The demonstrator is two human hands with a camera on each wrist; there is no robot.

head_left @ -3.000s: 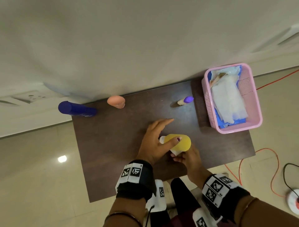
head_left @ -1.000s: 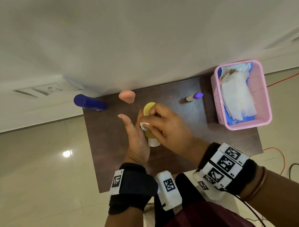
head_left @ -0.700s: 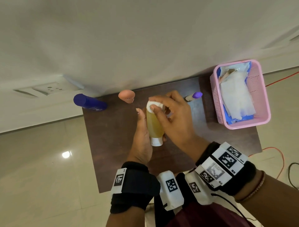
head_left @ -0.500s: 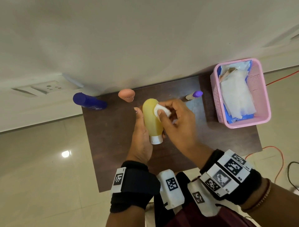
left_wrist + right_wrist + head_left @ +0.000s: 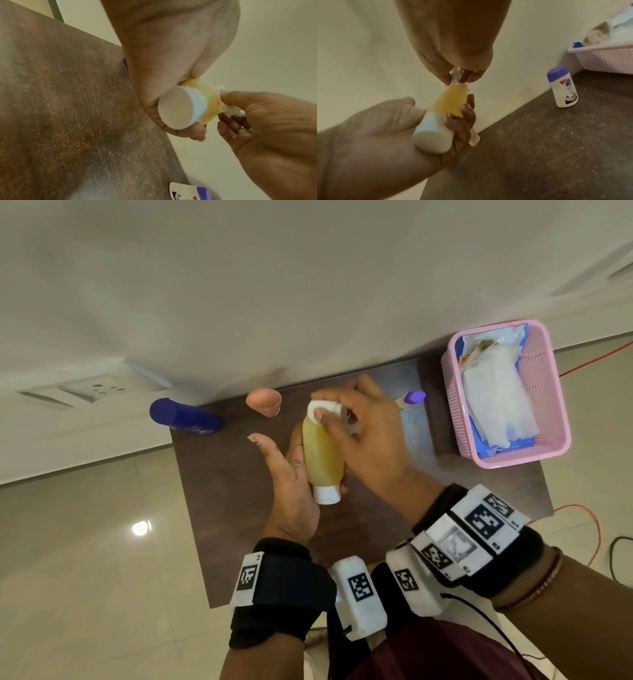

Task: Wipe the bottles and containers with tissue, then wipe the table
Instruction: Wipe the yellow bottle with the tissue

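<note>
A yellow tube [image 5: 322, 457] with a white cap is held above the dark table [image 5: 239, 508], cap end pointing toward me. My left hand [image 5: 291, 470] grips it low on the body, fingers curled round it near the cap [image 5: 433, 134], thumb sticking out to the left. My right hand [image 5: 346, 422] pinches a small white tissue wad [image 5: 322, 409] against the tube's far end [image 5: 452, 100]. In the right wrist view the tissue [image 5: 455, 77] sits between thumb and fingertips. The left wrist view shows the cap [image 5: 175, 109] end-on.
Along the wall stand a blue bottle [image 5: 185, 417], a peach container [image 5: 264, 402] and a small white bottle with a purple cap [image 5: 411, 398]. A pink basket [image 5: 507, 460] holding tissues sits at the table's right end. Cables lie on the floor at the right.
The tube was lifted off the table's front into my left hand. In the last half second my right hand slid the tissue from the tube's side up to its far end.
</note>
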